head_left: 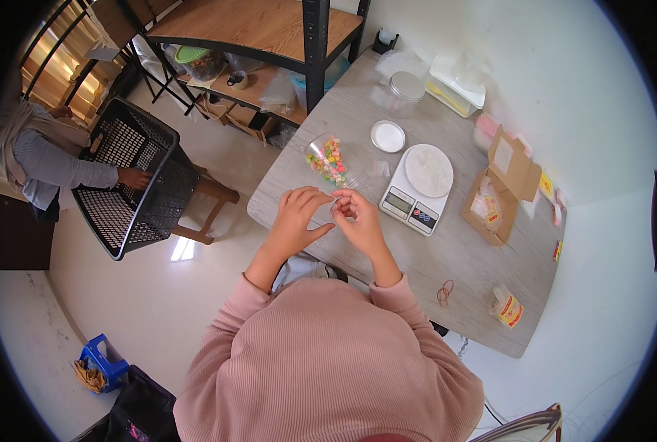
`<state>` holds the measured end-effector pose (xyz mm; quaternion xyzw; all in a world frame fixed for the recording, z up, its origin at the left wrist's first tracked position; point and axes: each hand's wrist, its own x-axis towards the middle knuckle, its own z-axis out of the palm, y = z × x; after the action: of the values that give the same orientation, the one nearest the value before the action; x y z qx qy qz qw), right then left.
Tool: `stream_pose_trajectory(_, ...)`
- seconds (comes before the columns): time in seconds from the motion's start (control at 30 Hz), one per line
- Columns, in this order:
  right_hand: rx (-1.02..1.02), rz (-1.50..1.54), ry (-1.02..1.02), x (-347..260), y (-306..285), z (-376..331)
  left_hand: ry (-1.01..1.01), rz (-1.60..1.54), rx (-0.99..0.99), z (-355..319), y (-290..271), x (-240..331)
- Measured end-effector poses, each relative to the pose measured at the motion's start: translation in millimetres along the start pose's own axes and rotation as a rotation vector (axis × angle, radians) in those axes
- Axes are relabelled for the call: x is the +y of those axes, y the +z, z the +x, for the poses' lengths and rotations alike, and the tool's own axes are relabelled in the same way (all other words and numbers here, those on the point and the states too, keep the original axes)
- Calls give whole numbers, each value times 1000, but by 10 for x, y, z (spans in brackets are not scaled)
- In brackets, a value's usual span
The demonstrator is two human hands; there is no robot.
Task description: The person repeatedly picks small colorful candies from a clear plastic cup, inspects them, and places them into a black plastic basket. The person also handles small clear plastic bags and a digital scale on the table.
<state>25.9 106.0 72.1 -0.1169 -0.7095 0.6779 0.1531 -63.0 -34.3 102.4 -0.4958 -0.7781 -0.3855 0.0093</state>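
Observation:
My left hand curves at the table's near edge, its thumb apart from its fingers. Its fingertips come close to my right hand, whose thumb and fingers are pinched together. Something thin and see-through seems to be at those fingertips, too faint to name. Just beyond my hands is a clear jar with colourful sweets in it. A white digital kitchen scale with a round pan stands to the right of my right hand. Between jar and scale lies a small clear plastic piece.
A round white lid, a silver-lidded jar and a white tub stand farther back. At right are an open cardboard box, rubber bands and a labelled packet. Left, another person's hand touches a black basket.

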Motion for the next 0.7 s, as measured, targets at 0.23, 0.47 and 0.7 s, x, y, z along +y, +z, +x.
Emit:
stream_pose_trajectory(0.23, -66, 87, 63, 15, 24, 0, -7, -1, -65, -12, -37, -25)
stream_pose_trajectory(0.47, -64, 185, 207, -106, -12, -29, -13, 16, -127, -57, -72, -9)
stream_pose_trajectory(0.7, -38, 194, 143, -45, -15, -27, -44, -116, -143, -79, -59, -26)
